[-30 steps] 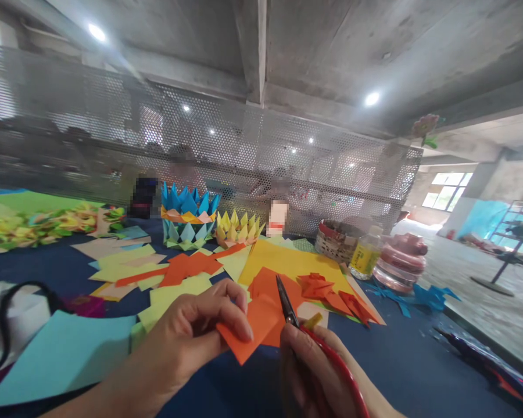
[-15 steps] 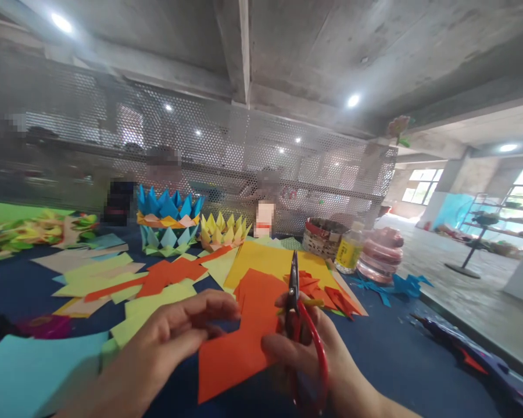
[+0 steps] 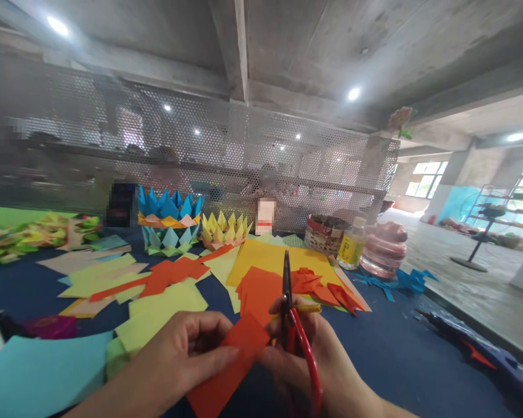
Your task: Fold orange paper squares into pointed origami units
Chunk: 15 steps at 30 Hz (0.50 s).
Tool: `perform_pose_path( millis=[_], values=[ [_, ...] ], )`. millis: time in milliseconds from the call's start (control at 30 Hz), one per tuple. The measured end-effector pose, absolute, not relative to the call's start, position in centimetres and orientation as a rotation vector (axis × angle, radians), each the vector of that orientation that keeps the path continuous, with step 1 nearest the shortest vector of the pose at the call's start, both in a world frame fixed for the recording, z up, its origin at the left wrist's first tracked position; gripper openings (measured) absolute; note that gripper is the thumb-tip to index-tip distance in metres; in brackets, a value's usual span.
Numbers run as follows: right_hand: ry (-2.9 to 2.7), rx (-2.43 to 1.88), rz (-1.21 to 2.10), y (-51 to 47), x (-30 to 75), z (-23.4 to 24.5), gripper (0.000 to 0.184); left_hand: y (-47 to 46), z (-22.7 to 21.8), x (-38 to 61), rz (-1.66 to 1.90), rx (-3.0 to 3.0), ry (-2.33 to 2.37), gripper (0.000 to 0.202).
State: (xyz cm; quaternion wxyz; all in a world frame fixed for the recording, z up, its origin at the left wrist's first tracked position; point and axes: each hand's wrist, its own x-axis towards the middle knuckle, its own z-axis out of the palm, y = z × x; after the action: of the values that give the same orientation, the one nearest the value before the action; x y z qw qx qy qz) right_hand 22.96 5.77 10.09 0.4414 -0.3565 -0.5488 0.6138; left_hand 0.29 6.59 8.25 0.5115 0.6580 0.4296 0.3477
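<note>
- Left hand (image 3: 183,354), lower centre: thumb and fingers pinched on the orange sheet (image 3: 226,371), which slants from the bottom edge up toward mid-frame
- Right hand (image 3: 318,371), just right of it: curled shut round the red handles of the scissors (image 3: 293,325); its thumb touches the sheet's right edge; the blades are together, pointing straight up, clear of the paper
- The sheet shows no cut that I can see and looks creased or doubled, though I cannot tell for sure; so the cutting seems not yet begun on this piece
- Just beyond the hands: an orange stack (image 3: 257,287) on a yellow sheet (image 3: 270,258); folded orange bits (image 3: 318,284) to its right, so some pieces look done
- Left of centre: pale green sheets (image 3: 165,302), flat and unfolded; a cyan sheet (image 3: 39,371) at lower left
- Further back: a blue crown (image 3: 169,215) and a yellow crown (image 3: 222,226), both finished by the look of them; a basket (image 3: 325,232) and a bottle (image 3: 351,247) to the right; all on the blue table (image 3: 396,348)
</note>
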Motion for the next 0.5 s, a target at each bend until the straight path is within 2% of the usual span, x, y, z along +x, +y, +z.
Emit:
perform_pose_path(
  millis=[367, 500],
  values=[
    [-1.375, -0.896, 1.552, 5.35, 22.88, 10.07, 0.063, 5.91, 8.46, 0.42, 0.81, 1.607, 1.064, 0.061],
    [-1.427, -0.931, 1.561, 5.11, 22.66, 10.34, 0.059, 5.88, 8.94, 0.3, 0.77, 1.597, 1.022, 0.055]
  ],
)
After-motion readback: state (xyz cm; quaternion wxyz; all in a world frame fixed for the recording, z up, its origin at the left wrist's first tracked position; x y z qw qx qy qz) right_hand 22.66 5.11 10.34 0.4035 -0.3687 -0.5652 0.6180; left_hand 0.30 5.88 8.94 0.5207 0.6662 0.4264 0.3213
